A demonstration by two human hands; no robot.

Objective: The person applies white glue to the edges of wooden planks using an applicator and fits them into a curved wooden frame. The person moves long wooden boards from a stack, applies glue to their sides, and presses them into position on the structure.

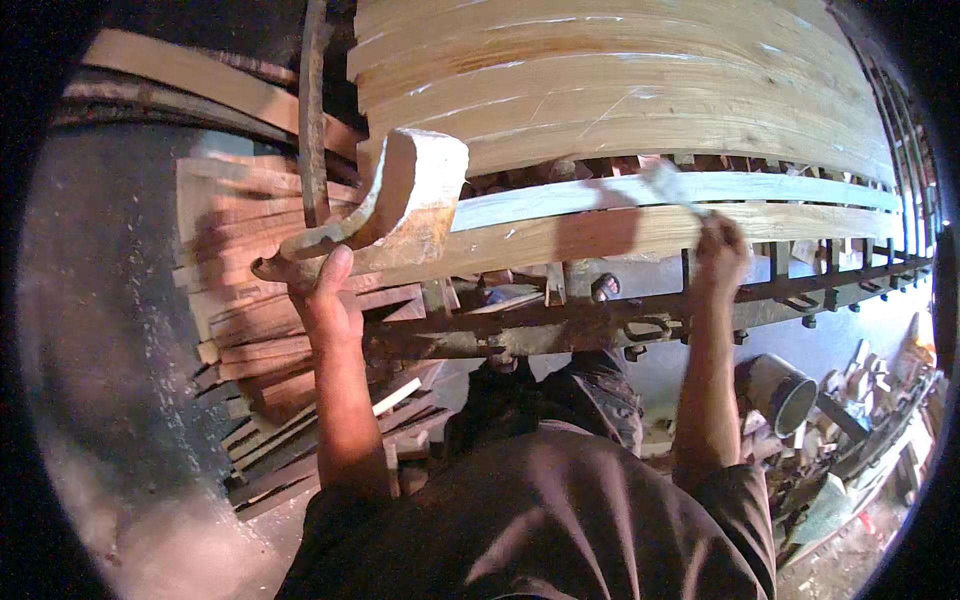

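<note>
My left hand [330,305] is closed around the handle of a cut-open plastic jug [412,215], its walls smeared with white and brown. The jug is tilted over the left end of a long wooden board [500,245]. A pale bluish-white coating [540,203] covers a strip along that board's upper edge. In my right hand [722,255], fingers closed, is a brush [668,186], blurred by motion, with its pale head at the coated strip. Beyond lies a broad panel of boards side by side [620,90], with white streaks along some joints. What the jug holds is hidden.
A metal clamp rail [450,335] with bolts runs in front of my body. Loose timber [260,330] is stacked on the left, with an upright metal bar [313,110] beside it. A bucket [785,395] and wood scraps [860,400] lie at the lower right.
</note>
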